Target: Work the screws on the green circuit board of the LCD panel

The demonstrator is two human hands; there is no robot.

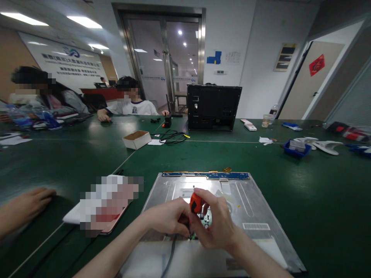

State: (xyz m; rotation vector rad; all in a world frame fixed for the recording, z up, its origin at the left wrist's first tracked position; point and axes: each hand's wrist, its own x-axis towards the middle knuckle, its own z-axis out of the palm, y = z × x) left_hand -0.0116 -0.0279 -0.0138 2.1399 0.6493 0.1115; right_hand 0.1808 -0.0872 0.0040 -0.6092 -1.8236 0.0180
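The right hand (218, 221) has its fingers clamped on an orange screwdriver (196, 203); the left hand (169, 217) curls its fingers close by at 8 o'clock, though I cannot tell whether they grip anything; both partly cover a green circuit board (206, 221) on the metal panel (262, 212), which lies on the desk (321, 200). A dark cable (171, 255) crosses the panel towards 6 o'clock; a blurred pinkish slab and white packet lie at 9 o'clock, a co-worker's hand (29, 208) beyond; farther out stand an open box (135, 142) at 11 o'clock, a black monitor (214, 108) at 12 and a blue tray (296, 150) at 2.
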